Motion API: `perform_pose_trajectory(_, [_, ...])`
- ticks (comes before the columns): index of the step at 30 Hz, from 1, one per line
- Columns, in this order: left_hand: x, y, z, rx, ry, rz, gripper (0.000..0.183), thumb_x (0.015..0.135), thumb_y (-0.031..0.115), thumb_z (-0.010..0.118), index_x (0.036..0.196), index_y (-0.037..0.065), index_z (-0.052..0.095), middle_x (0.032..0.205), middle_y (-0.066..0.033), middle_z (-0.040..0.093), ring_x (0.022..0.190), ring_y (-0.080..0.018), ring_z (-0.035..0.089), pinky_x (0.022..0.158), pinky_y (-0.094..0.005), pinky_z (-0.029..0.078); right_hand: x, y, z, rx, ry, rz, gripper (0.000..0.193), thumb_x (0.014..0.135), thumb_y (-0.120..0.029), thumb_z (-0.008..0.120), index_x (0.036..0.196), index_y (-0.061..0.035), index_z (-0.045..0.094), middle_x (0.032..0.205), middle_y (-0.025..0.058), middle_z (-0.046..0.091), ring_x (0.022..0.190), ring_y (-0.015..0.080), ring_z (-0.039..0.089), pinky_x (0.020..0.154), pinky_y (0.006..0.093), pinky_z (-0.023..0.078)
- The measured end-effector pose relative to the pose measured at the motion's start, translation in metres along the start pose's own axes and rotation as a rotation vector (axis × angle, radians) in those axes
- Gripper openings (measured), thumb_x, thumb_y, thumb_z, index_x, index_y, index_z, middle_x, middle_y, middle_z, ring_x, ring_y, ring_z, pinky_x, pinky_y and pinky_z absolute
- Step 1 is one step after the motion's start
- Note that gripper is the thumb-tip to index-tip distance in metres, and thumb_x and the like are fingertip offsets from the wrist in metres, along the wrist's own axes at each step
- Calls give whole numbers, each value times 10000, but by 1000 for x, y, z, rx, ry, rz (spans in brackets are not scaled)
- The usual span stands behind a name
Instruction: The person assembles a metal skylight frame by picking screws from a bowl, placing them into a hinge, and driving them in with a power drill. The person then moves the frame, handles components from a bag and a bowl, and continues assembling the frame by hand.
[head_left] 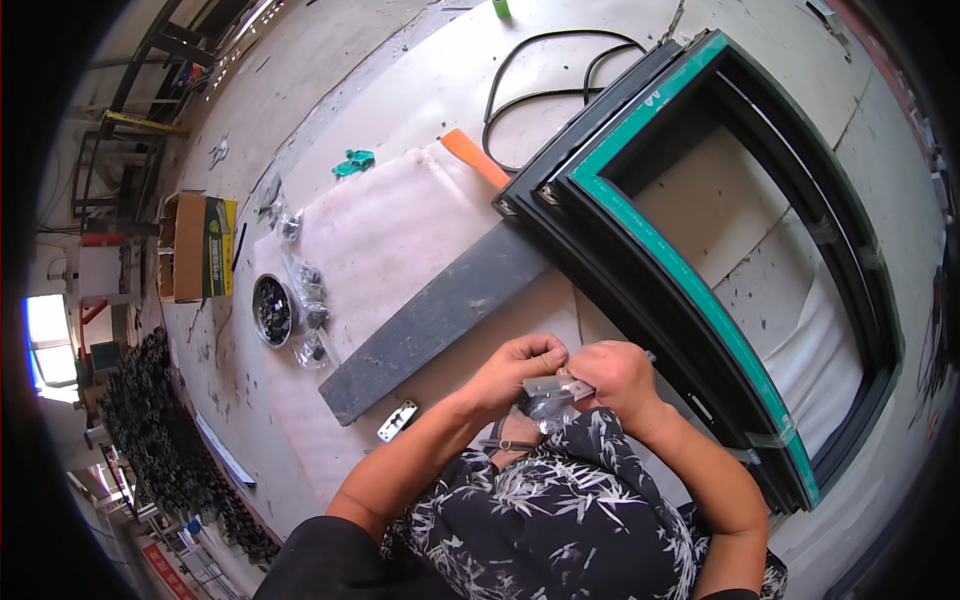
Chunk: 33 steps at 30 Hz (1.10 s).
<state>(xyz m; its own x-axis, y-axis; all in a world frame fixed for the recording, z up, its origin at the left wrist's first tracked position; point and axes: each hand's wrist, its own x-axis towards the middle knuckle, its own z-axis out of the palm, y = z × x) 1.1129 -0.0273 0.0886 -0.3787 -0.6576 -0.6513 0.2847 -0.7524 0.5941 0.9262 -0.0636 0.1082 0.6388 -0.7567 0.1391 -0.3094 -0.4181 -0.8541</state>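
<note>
My left hand [518, 372] and my right hand [612, 378] are close together in front of my lap. Between them is a small grey metal fitting [545, 384] with crumpled clear plastic [546, 410] around or under it. The left fingers are pinched at its upper left side, and the right hand is curled into a fist over its right end. Which part each fingertip presses is partly hidden. Just right of my hands lies a large dark window frame [640, 262] with green protective tape [690, 275] along its face. A small silver metal plate [398, 421] rests left of my left forearm.
A long grey panel [440, 322] runs out from under the frame. Left of it are a bowl of small black parts [272, 310] and several clear bags [308, 285]. Farther off are an open carton [182, 250], an orange strip [472, 156] and a looped black cord [490, 100].
</note>
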Motion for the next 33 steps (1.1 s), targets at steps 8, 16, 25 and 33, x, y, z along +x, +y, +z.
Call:
perform_pose_trajectory(8, [31, 6, -26, -370, 45, 245, 263, 952, 350, 546, 867, 100, 542, 703, -2, 493, 625, -126, 417, 544, -255, 347, 1, -25, 14, -298, 6, -374, 135, 649, -165, 610, 661, -162, 476, 624, -14, 422, 567, 133, 518, 440, 279, 410])
perform_pose_trajectory(16, [34, 39, -35, -391, -102, 486, 279, 950, 376, 539, 833, 123, 542, 700, 7, 477, 671, -137, 420, 599, -275, 359, -7, -11, 14, -165, 119, -171, 222, 678, -212, 737, 844, -99, 645, 765, 42, 607, 628, 215, 584, 515, 316, 475])
perform_pose_trajectory(25, [43, 6, 1, -864, -181, 327, 256, 953, 382, 528, 918, 139, 604, 1069, -30, 630, 1146, -225, 531, 991, -442, 443, 9, -3, 33, -9, 385, 105, 497, 648, -217, 821, 1084, -79, 625, 932, 129, 612, 851, 312, 637, 694, 378, 528])
perform_pose_trajectory(33, [14, 31, -43, -557, -166, 230, 328, 968, 353, 511, 1098, 75, 627, 1179, -111, 624, 1177, -278, 546, 1052, -449, 400, 17, -14, -15, 539, 19, 497, 313, 680, -57, 741, 976, 0, 655, 827, 74, 601, 750, 181, 571, 690, 269, 453])
